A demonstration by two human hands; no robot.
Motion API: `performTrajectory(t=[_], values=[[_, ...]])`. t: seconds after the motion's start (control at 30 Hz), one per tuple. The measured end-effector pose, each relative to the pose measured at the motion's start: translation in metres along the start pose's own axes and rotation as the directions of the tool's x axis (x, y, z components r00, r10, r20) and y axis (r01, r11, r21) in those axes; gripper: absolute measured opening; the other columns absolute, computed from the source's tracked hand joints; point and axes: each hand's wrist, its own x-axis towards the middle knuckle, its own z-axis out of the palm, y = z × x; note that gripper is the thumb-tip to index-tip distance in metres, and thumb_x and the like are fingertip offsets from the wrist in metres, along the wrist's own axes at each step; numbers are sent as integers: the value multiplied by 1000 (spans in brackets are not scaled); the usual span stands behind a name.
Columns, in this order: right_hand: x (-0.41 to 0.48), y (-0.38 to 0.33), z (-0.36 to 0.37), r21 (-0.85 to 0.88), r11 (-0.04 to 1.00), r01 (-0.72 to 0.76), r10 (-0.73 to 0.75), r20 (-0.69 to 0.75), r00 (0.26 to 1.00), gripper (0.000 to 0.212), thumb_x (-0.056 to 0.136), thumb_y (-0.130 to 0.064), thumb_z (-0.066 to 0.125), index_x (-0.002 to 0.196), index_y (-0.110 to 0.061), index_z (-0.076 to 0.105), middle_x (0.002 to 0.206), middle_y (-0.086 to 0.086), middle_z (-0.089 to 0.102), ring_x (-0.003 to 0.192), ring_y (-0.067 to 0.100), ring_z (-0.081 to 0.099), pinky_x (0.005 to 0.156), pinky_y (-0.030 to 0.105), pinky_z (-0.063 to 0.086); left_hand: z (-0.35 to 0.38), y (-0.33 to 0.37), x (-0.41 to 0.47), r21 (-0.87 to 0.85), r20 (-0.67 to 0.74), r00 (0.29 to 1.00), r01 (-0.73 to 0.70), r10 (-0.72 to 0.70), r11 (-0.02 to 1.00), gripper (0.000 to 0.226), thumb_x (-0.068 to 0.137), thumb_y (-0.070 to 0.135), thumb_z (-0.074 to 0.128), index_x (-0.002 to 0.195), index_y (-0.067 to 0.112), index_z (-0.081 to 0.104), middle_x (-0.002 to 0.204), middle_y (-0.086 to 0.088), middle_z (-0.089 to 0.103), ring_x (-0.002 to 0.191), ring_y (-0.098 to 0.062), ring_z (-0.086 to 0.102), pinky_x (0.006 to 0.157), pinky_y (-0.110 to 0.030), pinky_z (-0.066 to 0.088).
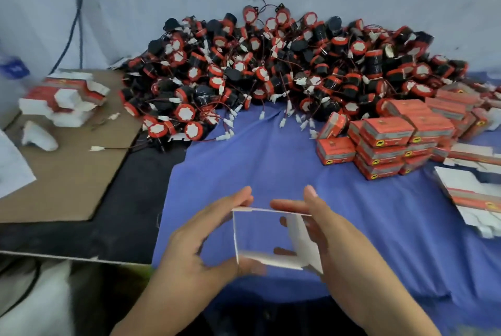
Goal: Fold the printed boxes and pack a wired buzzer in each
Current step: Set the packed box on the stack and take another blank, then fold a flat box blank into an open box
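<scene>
Since the box (302,238) has to be popped square before a buzzer goes in, we're holding it up over the blue cloth (271,159), open end facing us. Our left hand (206,235) pinches its left edge, thumb under and fingers on top. Our right hand (336,240) wraps the right side, fingers poking inside. The buzzer pile (271,64) sits straight ahead for easy grabbing, with the packed boxes (385,140) off to the right.
</scene>
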Motion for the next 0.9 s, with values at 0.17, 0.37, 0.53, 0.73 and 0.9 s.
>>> performTrajectory(t=[0.17, 0.37, 0.53, 0.73, 0.9], values=[[-7, 4, -8, 73, 996, -46, 37, 128, 991, 53, 65, -41, 81, 114, -19, 78, 103, 2, 72, 99, 14, 65, 89, 44, 61, -3, 0, -9, -65, 119, 992, 41, -33, 997, 74, 78, 70, 73, 145, 57, 43, 149, 22, 51, 142, 0, 42, 107, -10, 35], [-10, 4, -10, 82, 991, -102, 89, 150, 985, 35, 78, -20, 70, 113, -19, 77, 126, 13, 68, 102, 30, 60, 88, 42, 59, 9, 6, -11, -53, 93, 994, 68, -63, 996, 66, 83, 83, 50, 143, 57, 43, 149, 25, 50, 141, 4, 41, 106, -6, 32], [-12, 7, -11, -26, 995, -94, 97, 159, 982, 30, 81, -21, 69, 110, -23, 76, 122, 5, 71, 94, 25, 69, 78, 32, 57, 16, 12, -13, -128, 40, 993, 117, -113, 985, 69, 73, 90, 53, 134, 58, 53, 140, 22, 58, 133, 3, 51, 98, -3, 38], [-18, 7, -7, -39, 996, -81, 86, 160, 983, 23, 97, -9, 66, 107, -25, 78, 118, 2, 74, 90, 22, 66, 78, 29, 56, 19, 12, -18, -304, 40, 993, 121, -114, 945, 82, 67, 95, 52, 137, 53, 55, 147, 11, 57, 141, -10, 47, 113, -24, 37], [-24, 16, 5, -99, 993, -61, 68, 67, 995, 26, 92, -15, 69, 108, -32, 80, 114, 4, 75, 104, 30, 73, 75, 32, 60, 21, 12, -24, -364, -91, 986, 95, -137, 927, 47, 80, 43, 78, 126, 35, 69, 131, 1, 69, 128, -11, 60, 98, -12, 45]])
